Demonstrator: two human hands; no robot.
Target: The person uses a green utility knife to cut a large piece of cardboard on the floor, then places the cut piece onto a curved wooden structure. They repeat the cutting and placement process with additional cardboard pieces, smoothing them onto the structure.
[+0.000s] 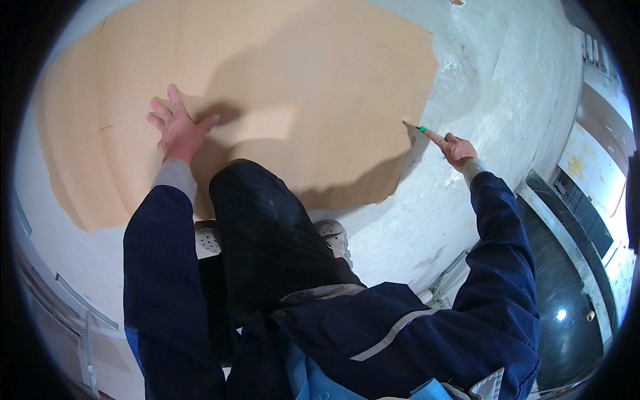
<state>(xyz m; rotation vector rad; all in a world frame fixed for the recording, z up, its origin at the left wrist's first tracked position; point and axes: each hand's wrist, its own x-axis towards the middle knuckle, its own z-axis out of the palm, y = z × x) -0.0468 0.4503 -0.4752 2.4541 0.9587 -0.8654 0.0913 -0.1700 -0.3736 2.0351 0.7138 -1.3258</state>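
Observation:
A large brown sheet (333, 73), like kraft paper or thin card, lies on the pale floor with irregular outer edges. My left hand (183, 132) is over the sheet's left part, fingers spread and holding nothing; whether it presses down is hard to tell. Near the sheet's right edge, my right hand (459, 151) grips a green utility knife (422, 129), forefinger stretched along it. The knife's thin tip points left, at or just above the brown surface. Most of its handle is hidden in my fingers.
My bent knee (253, 193) and light clogs (333, 235) are at the sheet's near edge. White-grey floor (507, 87) surrounds the sheet. At the right stands a dark glossy panel (557, 293) with a pale frame. Metal-edged frames (73, 300) lie at the lower left.

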